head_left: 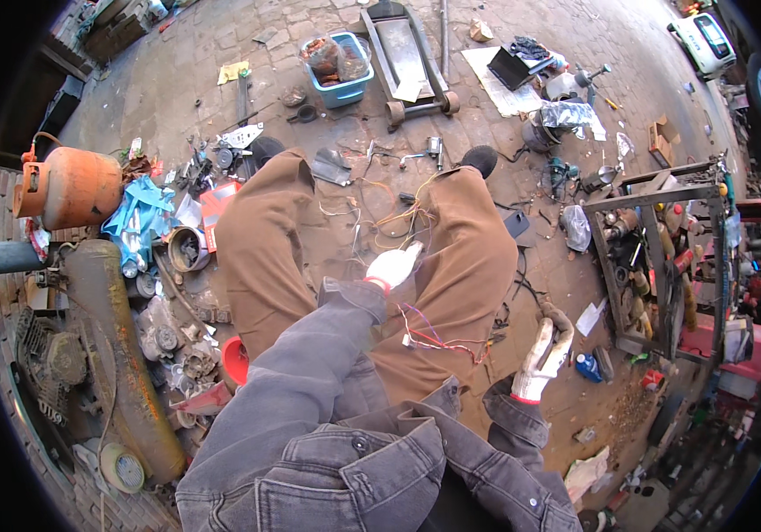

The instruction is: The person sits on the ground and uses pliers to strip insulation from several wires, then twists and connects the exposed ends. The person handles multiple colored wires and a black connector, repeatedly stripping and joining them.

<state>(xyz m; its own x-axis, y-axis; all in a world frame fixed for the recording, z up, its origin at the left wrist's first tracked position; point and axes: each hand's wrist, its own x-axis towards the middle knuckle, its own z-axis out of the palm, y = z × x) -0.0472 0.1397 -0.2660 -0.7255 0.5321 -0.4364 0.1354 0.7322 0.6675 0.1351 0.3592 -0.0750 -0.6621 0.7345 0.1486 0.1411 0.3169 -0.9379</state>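
Note:
My left hand (394,265), in a white glove with a red cuff, is closed around a bundle of thin wires between my knees. Yellow and orange wires (391,217) run forward from it toward the ground. Purple, red and white wires (434,339) trail back over my brown trousers, with a small white connector on one end. Off to the right, beside my thigh, my right hand (541,356) is in a white glove with dirt-stained fingers. Its fingers are apart and slightly curled, with nothing visible in them. A dark phone-like slab (516,223) rests at my right knee.
A floor jack (403,62) and a blue basin (342,91) stand ahead. An orange gas cylinder (83,186) and a rusty tank (113,355) are at left, among scattered parts. A metal frame rack (715,257) and a blue bottle (588,367) are on the right.

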